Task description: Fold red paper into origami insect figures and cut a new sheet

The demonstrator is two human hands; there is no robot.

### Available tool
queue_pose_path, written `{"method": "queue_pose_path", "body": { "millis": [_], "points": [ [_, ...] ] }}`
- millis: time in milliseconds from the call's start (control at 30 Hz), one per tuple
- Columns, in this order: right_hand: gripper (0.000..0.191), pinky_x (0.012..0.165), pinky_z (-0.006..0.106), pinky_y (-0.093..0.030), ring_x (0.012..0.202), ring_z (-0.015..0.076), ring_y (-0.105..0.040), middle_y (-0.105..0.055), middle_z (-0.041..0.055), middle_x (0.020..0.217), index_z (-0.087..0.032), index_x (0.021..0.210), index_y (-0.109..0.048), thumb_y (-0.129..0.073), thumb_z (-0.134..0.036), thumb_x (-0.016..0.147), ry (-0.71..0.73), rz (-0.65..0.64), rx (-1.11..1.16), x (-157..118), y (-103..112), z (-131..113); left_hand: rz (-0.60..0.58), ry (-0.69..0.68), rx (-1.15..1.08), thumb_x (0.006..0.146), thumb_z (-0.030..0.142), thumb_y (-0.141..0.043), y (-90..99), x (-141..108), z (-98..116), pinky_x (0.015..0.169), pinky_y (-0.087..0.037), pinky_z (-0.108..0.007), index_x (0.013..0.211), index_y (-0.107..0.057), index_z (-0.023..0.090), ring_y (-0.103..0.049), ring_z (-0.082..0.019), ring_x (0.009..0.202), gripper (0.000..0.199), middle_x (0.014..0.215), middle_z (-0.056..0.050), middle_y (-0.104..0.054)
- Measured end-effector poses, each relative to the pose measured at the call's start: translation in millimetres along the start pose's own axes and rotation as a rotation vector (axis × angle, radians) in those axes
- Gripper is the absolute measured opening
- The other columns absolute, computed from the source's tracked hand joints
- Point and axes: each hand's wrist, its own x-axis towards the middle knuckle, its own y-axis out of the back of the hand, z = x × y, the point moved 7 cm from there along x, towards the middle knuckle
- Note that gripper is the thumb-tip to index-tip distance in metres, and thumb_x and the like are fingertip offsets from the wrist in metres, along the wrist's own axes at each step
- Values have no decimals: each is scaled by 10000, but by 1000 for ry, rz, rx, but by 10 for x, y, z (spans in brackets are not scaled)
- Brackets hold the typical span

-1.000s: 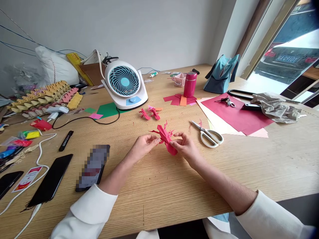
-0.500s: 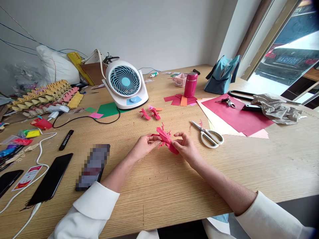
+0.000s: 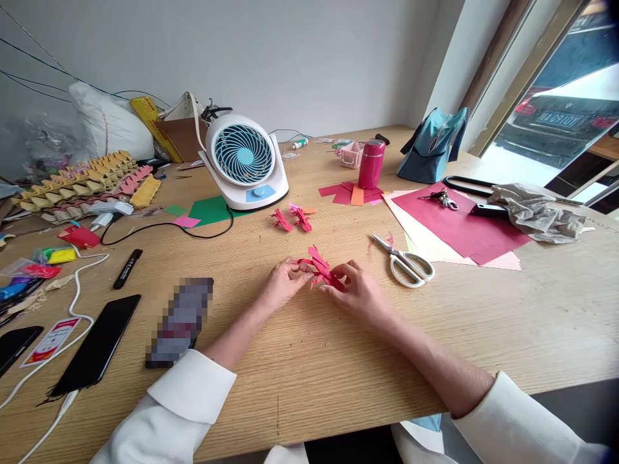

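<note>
Between my two hands is a red paper figure (image 3: pixel 319 263), folded or cut, with thin leg-like strips sticking out. My left hand (image 3: pixel 286 283) pinches a strip on its left side between thumb and fingers. At the right end, my right hand (image 3: pixel 358 291) has its thumb and fingers closed around the body, hiding part of it. Two smaller figures of like shape, a left one (image 3: pixel 281 220) and a right one (image 3: pixel 302 218), lie on the table beyond. White-handled scissors (image 3: pixel 409 265) rest to the right of my right hand, blades apart from it.
A white fan (image 3: pixel 245 161) stands behind the small figures, a pink flask (image 3: pixel 371 165) to its right. Red paper sheets (image 3: pixel 454 222) with keys lie at right, near a blue bag (image 3: pixel 432 149). Phones, a black marker (image 3: pixel 128 269) and a white cable occupy the left.
My right hand has turned and closed more over the right end of the red paper figure. The figure has tilted, showing a narrower side. My left hand keeps its pinch.
</note>
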Motion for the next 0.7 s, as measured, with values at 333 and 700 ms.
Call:
{"method": "queue_pose_path", "body": {
  "millis": [333,700],
  "points": [
    [144,772,307,-480,817,185,-627,-616,52,930,-218,929,-666,-714,-317,836,51,70,-127,50,49,33,74,10,53,754,279,-729,16,4,-56,887,-503,-354,1025,-720,184,-629,-211,980,287,1064,-76,-720],
    [235,763,317,-459,818,198,-634,-669,55,949,-223,944,-702,-687,-424,823,-61,153,-258,349,179,282,245,59,165,776,138,-555,322,-157,-297,931,-482,-401,861,-691,194,-613,-215,961,169,973,-54,-697]
  ]
}}
